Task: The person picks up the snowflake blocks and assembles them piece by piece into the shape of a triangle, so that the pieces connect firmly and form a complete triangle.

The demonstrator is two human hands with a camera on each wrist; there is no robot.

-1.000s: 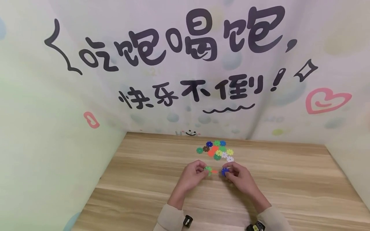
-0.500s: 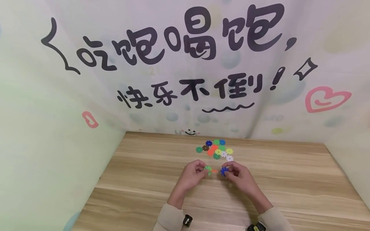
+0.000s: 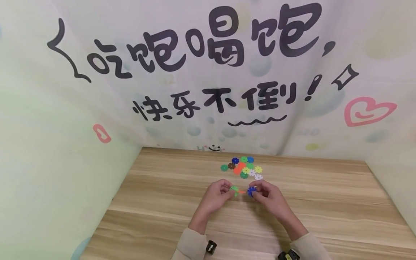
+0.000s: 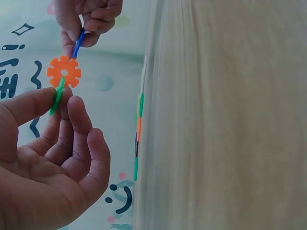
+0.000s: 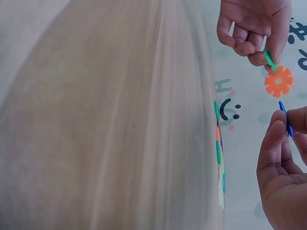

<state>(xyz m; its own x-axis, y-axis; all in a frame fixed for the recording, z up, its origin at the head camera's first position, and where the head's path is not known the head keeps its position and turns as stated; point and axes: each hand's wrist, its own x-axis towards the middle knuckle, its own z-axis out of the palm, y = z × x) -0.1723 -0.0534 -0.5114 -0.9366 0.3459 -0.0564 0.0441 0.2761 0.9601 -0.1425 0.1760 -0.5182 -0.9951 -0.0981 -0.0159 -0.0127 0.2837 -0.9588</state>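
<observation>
My left hand (image 3: 216, 195) pinches a green notched disc (image 4: 58, 96) between thumb and fingers. An orange notched disc (image 4: 64, 72) is slotted crosswise onto that green disc, its face turned to the wrist cameras and its edge to the head view. From the other side my right hand (image 3: 269, 198) pinches a blue notched disc (image 3: 251, 191). In the right wrist view the blue disc stands edge-on just below the orange one, with a small gap; in the left wrist view its lower end reaches the orange rim. Both hands are raised above the table.
Beyond the hands, several flat notched discs lie grouped on the wooden table (image 3: 156, 202), among them a brown disc (image 3: 231, 166), orange discs (image 3: 239, 168) and a white disc (image 3: 258, 177). A printed cloth wall (image 3: 182, 137) stands at the table's back edge.
The blue disc in my right hand has moved slightly left, closer to the orange disc. My left hand keeps its hold on the green disc, nearly still.
</observation>
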